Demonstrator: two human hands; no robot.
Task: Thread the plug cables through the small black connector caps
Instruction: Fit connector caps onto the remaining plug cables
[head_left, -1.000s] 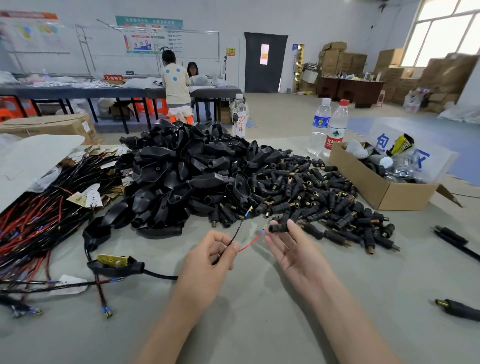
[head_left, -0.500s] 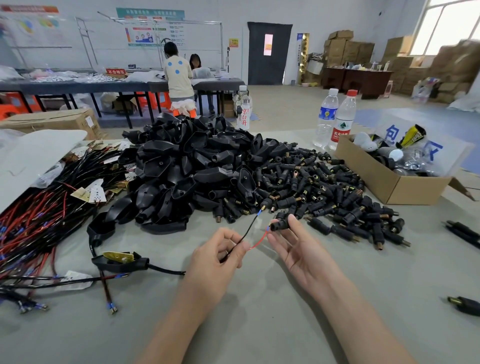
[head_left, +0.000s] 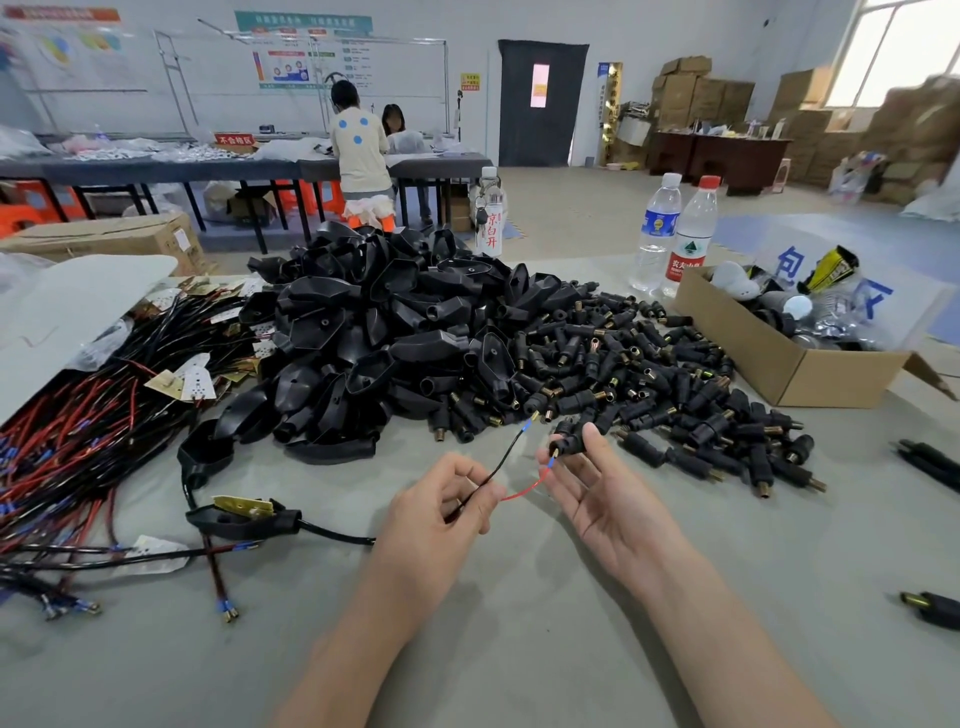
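My left hand (head_left: 441, 519) pinches a black plug cable (head_left: 332, 532) that splits into a black wire (head_left: 506, 452) and a red wire (head_left: 522, 492), both with blue-sleeved tips. That cable runs left to a black plug half (head_left: 241, 517) with a brass plate. My right hand (head_left: 605, 499), palm up, holds a small black connector cap (head_left: 569, 441) between thumb and fingertip. The red wire's tip lies close to the cap's brass end. Behind them lies a big heap of connector caps (head_left: 649, 374).
A pile of black plug shells (head_left: 363, 338) sits behind my left hand. Red and black cables (head_left: 78, 441) spread over the left. A cardboard box (head_left: 800, 358) and two water bottles (head_left: 672, 234) stand at the right. Finished pieces (head_left: 930, 608) lie at the right edge.
My right hand turned the cap so its brass end faces the red wire. The left hand lifted the wires slightly toward it.
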